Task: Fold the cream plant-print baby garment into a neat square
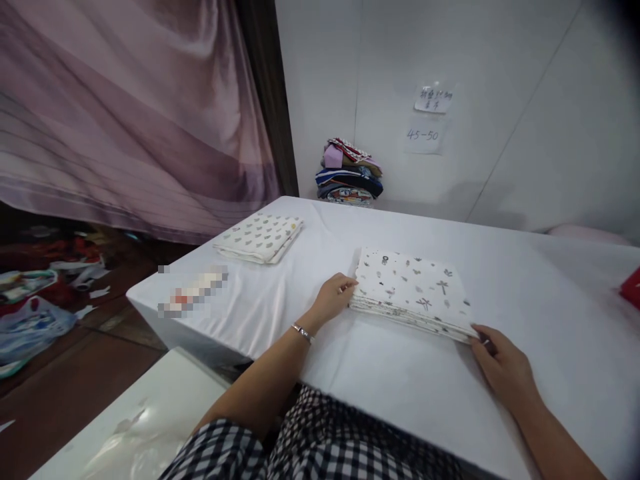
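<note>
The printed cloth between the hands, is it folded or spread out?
Folded: the printed cloth lies as a compact rectangle with stacked layers showing along its near edge.

Evenly and softly lit from overhead, bright across the white cloth-covered bench and the pale panelled wall. Faint, soft-edged shadows only, under the folded white printed cloth towards 6 o'clock. Mild sheen on the glossy white surface at 7 o'clock. Dim and murky at 9 o'clock over the dark floor. Dark vignette at 1 o'clock. Wide-angle bending towards the edges, straight lines bowed. Slight softness throughout; small pixelated patch at 9 o'clock on the bench.
</note>
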The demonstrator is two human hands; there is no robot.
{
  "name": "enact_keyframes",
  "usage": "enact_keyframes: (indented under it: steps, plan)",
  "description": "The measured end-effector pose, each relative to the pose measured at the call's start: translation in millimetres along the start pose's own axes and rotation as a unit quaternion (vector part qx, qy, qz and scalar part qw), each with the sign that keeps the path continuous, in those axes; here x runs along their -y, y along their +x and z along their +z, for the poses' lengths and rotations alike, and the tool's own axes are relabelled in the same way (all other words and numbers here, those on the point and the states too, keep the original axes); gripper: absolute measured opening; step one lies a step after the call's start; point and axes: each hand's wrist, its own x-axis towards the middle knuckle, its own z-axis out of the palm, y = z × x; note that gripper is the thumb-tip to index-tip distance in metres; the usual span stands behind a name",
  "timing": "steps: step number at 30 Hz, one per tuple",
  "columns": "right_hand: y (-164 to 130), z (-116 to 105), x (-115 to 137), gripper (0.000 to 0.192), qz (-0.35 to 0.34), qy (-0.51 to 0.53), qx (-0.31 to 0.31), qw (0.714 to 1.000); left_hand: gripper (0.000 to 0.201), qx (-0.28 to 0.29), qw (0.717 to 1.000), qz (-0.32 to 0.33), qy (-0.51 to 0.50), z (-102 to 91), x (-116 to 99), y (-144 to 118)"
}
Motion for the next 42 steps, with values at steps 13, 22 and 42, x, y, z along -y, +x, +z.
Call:
enact_keyframes:
  steps: [13,22,42]
  plan:
    - [-2,-3,2,0.042,0.007,-0.008,0.012,1.0,0.032,0.218,0.944,0.081,0.236,-29.5,-17,6]
    - [-1,-4,4,0.04,0.006,-0.004,0.011,1.0,0.027,0.236,0.932,0.12,0.246,-28.8,-16,13]
    - [0,-6,5,0.042,0.009,0.002,0.015,1.0,0.028,0.146,0.963,0.13,0.185,-16.0,-1,-11]
